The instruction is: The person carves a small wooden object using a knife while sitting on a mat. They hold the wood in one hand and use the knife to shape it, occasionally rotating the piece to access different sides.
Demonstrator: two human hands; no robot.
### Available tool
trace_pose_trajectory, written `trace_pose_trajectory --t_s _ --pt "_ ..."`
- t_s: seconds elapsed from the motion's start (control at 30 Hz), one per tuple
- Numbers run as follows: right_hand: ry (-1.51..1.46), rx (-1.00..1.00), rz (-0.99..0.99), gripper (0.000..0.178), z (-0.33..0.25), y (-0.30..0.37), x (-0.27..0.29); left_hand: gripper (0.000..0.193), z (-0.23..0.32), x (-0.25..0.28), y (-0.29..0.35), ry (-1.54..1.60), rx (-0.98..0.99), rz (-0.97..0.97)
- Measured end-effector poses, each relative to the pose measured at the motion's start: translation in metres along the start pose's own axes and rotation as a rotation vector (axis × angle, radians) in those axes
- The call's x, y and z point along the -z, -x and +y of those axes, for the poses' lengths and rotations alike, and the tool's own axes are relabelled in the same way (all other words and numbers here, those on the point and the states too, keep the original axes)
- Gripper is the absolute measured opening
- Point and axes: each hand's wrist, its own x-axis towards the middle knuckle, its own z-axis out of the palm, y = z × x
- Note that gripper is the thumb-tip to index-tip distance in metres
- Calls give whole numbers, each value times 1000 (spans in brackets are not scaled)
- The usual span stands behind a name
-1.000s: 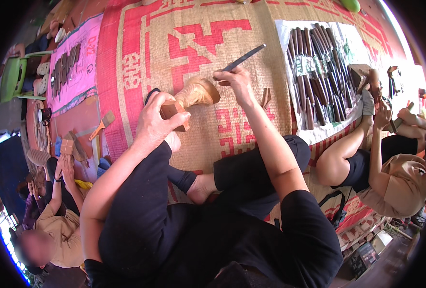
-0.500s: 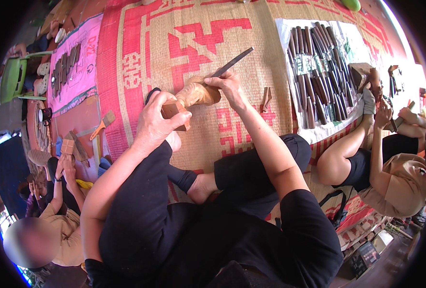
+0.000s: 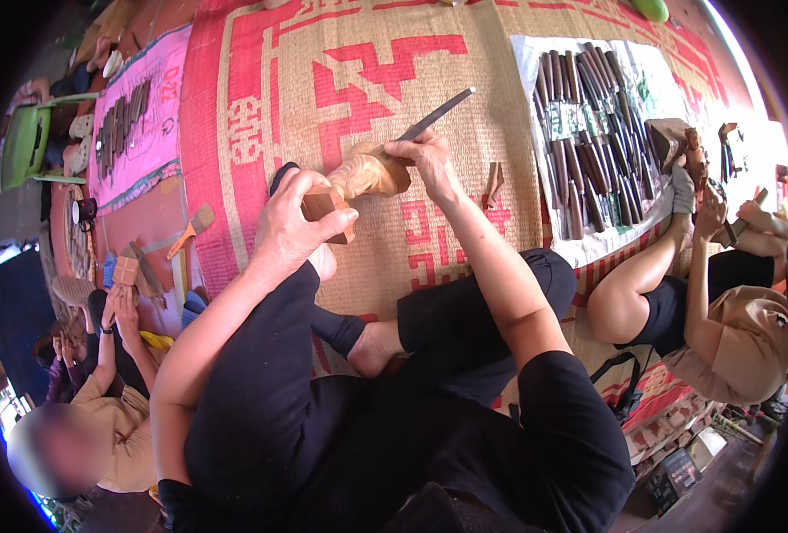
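A carved block of pale wood [image 3: 369, 174] with grooved, rounded relief is held above the mat, tilted between my two hands. My left hand [image 3: 289, 215] is closed around its squared, darker brown end, the thumb pressed along the near side. In my right hand [image 3: 426, 158] a long dark, flat bar-shaped tool [image 3: 440, 112] is pinched near its lower end, resting at the upper right of the carving. The tool's free end points away to the upper right and catches light. Whether it is a file or a chisel I cannot tell; its lower end is hidden by my fingers.
Rows of wood-handled carving tools [image 3: 589, 133] lie on a white sheet to the right. Small brown wood pieces [image 3: 494, 185] rest on the woven mat [image 3: 465, 231]. A brush [image 3: 191, 229] lies left. People sit at work on both sides, the right one holding a carving [image 3: 694, 155].
My right hand and the tool have shifted slightly to the right, and the tool's far end now shines. The carving has turned a little in my left hand.
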Motion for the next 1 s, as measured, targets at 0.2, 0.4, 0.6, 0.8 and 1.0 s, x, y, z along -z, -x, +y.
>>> trace_pose_trajectory --t_s 0.2,0.4,0.6,0.8,1.0 --pt "-29 -10 63 9 -8 -9 23 51 -4 0 0 38 -20 18" --pt "68 -45 -43 15 -3 0 1 50 -5 1 -1 78 11 31" --pt "-77 -10 94 9 4 -12 20 49 1 1 -1 60 40 -4" --pt "-94 -5 81 8 -8 -12 22 45 -17 1 -1 201 90 36" --pt "-68 -6 102 9 -8 -14 29 34 -13 7 3 795 344 28"
